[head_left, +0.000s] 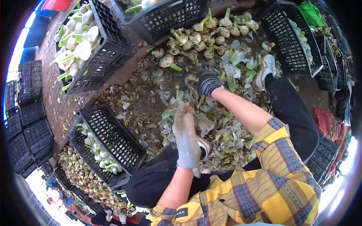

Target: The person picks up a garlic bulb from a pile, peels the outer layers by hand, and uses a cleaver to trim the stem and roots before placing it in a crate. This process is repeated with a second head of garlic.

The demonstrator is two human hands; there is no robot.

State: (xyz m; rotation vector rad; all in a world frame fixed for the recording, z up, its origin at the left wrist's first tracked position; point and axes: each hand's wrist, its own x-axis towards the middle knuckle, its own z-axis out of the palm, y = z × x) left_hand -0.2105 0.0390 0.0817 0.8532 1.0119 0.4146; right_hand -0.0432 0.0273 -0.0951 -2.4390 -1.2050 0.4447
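My left hand point(186, 137), in a light grey glove with soiled brown fingers, hangs over the littered ground between my legs. Its fingertips are blurred, and a pale green leaf piece point(179, 95) shows just beyond them. My right hand point(208, 82), in a dark striped glove, reaches forward to the near side of a heap of garlic bulbs point(200, 37). Its fingers curl downward out of sight, and whatever they hold is hidden. One bulb point(192, 78) lies against the thumb side of that glove. Another bulb with a cut green stem point(167, 61) rests farther left.
Black crates of trimmed garlic stand at upper left point(109, 49), lower left point(113, 132) and upper right point(288, 41). Another crate point(169, 20) borders the heap. Peeled skins and leaves point(230, 147) cover the ground around my shoes. Stacked crates point(28, 128) line the far left.
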